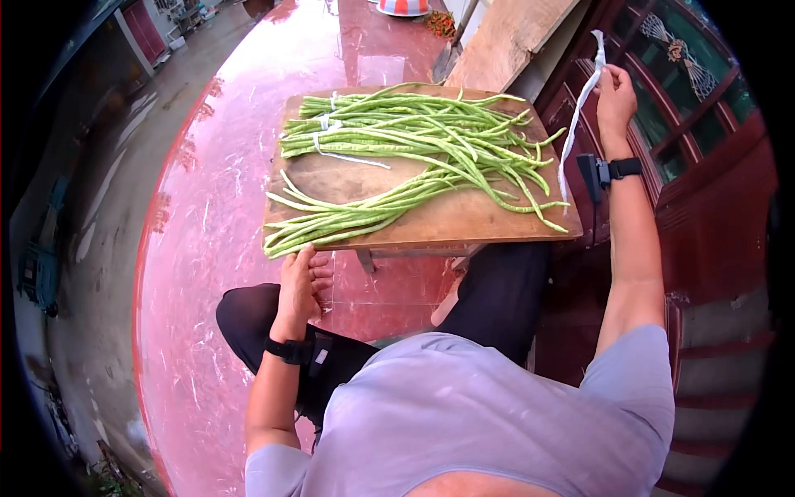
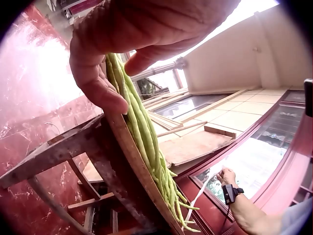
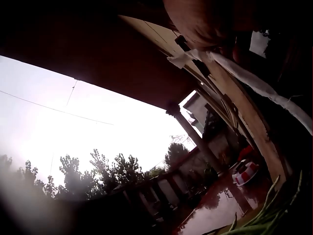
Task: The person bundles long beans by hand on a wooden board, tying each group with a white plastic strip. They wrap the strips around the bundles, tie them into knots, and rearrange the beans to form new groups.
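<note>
Raised at the right, my right hand [image 1: 615,101] pinches a long white strip [image 1: 580,108] near its top, and the strip hangs down by the board's right edge. My left hand [image 1: 296,286] is at the near left edge of the wooden board [image 1: 364,178]. Its thumb touches the cut ends of a loose bunch of long green beans [image 1: 373,207]; in the left wrist view the fingers [image 2: 110,98] lie along the board's edge beside the beans. Farther back lie bundles of long beans [image 1: 389,124] tied with white strips [image 1: 325,124], their tips overlapping the loose bunch.
The board rests on a wooden stand [image 2: 98,161] above a shiny red floor [image 1: 224,248]. Dark red doors with glass [image 1: 687,91] stand close on the right. Planks [image 1: 505,50] lean behind the board. A red-and-white basin [image 1: 403,7] sits at the back.
</note>
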A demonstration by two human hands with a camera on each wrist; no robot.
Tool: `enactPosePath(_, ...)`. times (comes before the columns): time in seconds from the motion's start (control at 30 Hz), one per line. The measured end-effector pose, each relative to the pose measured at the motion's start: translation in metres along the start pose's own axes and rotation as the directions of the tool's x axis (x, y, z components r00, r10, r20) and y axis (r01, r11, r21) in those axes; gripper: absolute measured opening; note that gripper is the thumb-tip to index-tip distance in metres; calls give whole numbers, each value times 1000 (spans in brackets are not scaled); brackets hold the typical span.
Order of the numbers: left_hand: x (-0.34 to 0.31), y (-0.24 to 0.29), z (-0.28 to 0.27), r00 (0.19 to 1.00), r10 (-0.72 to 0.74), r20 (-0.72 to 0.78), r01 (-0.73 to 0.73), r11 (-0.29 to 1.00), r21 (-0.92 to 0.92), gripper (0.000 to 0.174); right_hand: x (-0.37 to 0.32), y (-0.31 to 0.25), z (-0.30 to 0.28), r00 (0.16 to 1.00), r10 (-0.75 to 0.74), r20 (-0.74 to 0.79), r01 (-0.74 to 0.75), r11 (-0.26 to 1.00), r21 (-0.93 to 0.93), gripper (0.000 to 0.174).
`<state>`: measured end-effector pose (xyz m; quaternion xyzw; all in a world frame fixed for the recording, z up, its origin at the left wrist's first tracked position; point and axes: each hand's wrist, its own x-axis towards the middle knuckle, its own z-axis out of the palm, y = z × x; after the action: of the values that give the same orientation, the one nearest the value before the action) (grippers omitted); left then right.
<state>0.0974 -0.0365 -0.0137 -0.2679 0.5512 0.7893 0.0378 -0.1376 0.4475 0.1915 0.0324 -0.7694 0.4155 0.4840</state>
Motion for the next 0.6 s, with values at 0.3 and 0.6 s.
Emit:
enactPosePath(0.3,6,-19,3,990,112,-80,-120,988,-96,32,-151,-96,77,678,-266,685,411,910,-52,38)
enactPosePath(0.6,18,-37,-15,983,173,-67,-185,896,-403,29,-341,-175,105,576,-356,736,249,934,257,22)
